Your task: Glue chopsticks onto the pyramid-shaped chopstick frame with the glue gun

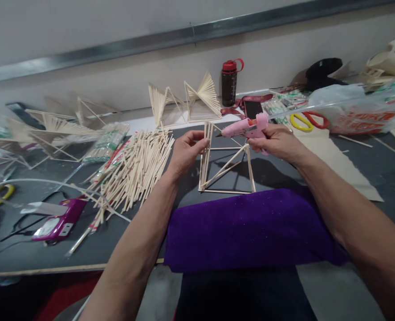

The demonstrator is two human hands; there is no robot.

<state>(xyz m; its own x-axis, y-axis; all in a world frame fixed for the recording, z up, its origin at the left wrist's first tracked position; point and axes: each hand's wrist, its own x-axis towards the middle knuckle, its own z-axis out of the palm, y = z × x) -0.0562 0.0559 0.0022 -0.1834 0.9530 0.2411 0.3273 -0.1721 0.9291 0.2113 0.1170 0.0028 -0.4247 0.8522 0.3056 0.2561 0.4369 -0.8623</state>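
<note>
— So, what has the left hand [185, 149] got?

— Its fingers and thumb are pinched on the left upright of a square frame of pale wooden sticks [224, 166]. The frame rests on the dark grey tabletop [26, 254], just beyond a folded purple velvet cloth [250, 227].

— And the right hand [277, 142]?

— It is wrapped tight round a pink plastic glue gun [246, 128]. The gun is held over the frame's top edge, its nozzle pointing left at the upper left corner, close to the left fingertips.

— What lies about?

— A loose heap of pale wooden sticks [133, 167] sits just left of the frame. A magenta handheld device [59, 223] with a cable lies near the table's front edge. Fan-shaped stick models [197, 96] stand against the wall, with a dark bottle with a red cap [229, 82] beside them. Scissors with one yellow and one red handle [309, 120] lie behind the right hand.
</note>
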